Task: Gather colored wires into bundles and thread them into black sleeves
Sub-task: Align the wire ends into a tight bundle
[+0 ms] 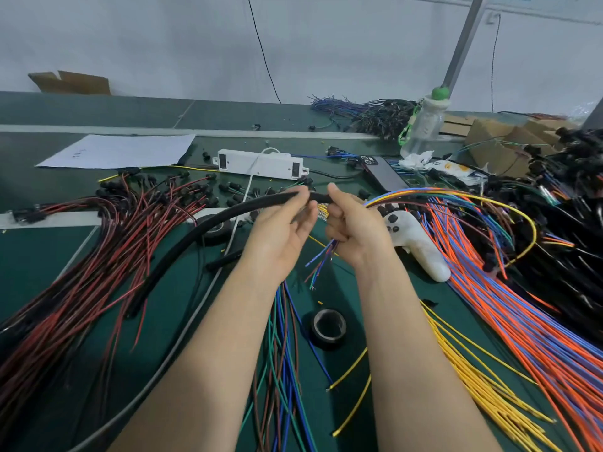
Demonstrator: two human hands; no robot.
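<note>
Head view: a single wide-angle frame looking down at a green work table [169,321].
Left hand [284,230]: fingertips pinch the upper end of the black sleeve [228,212]; the palm faces the camera.
Right hand [355,230]: fingers curl round the wire bundle [424,194], with the raised fingertip at the sleeve's end, close beside the left hand.
Black sleeve: arcs from the pinch point down and left across the table, lying over the red and black wires [98,256].
Wire bundle: mixed colours; it loops out to the right of the fist, and its loose ends hang below the fist.
Loose stock, near edge: green, blue and brown wires [280,353] between the forearms; yellow wires [473,386] and orange and blue wires [522,321] to the right.
Tape: black tape roll [328,327] between the forearms.
Far side: white power strip [261,164], paper sheet [120,151], phone [385,174], water bottle [424,125].
Right of hands: white controller [414,243], lying on the table.
</note>
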